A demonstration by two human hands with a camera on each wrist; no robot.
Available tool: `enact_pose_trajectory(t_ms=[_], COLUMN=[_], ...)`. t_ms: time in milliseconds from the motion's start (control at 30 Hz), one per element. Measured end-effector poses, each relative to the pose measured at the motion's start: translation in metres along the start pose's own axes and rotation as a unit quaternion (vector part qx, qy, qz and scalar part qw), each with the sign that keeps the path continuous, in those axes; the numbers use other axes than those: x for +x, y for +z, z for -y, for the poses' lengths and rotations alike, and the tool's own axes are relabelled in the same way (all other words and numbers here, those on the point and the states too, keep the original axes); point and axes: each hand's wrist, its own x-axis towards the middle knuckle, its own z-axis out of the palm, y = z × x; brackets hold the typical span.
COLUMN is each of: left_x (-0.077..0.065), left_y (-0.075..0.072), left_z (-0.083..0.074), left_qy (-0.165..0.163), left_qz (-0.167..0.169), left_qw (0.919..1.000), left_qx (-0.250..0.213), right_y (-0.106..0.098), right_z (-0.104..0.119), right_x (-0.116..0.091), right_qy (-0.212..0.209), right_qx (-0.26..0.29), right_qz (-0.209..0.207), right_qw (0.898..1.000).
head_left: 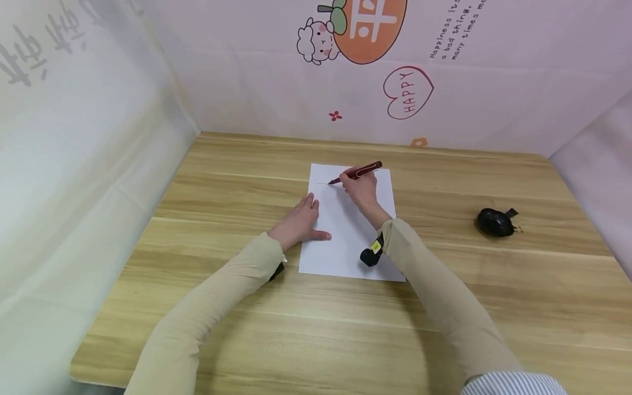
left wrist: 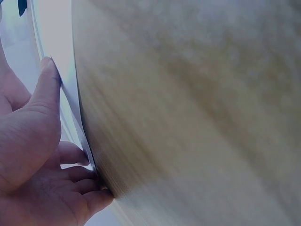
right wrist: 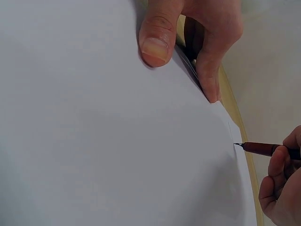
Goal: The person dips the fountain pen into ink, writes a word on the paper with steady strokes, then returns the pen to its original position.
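The right hand (head_left: 362, 189) pinches a maroon pen (head_left: 366, 169), its dark tip beyond the fingers; the left hand (head_left: 299, 223) rests, fingers extended, on white paper (head_left: 345, 249).

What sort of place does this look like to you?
Probably an indoor, screened-off workspace for writing: a wood-grain table, a cartoon-printed backdrop behind it, and a fountain pen touching white paper.

A wood-grain tabletop (head_left: 321, 329) is bounded by a pale left wall (head_left: 99, 164) bearing grey lettering (head_left: 22, 57), a far wall (head_left: 257, 82) printed with a cartoon sheep (head_left: 318, 43), orange fruit (head_left: 385, 35) and HAPPY heart (head_left: 408, 93), and a pale right wall (head_left: 602, 153).
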Motion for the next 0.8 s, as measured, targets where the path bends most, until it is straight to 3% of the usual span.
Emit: enact_pose_trajectory(t_ms=[800], left_x=[-0.001], left_y=[0.001], left_z=[-0.001], left_qy=[-0.001], left_qz=[-0.004], left_qw=[0.9999], left_qx=[-0.011], right_y=[-0.012], right_z=[-0.003], right_x=[-0.001], right_qy=[0.012], right_qx=[0.002], right_qz=[-0.008], right_qw=[1.000])
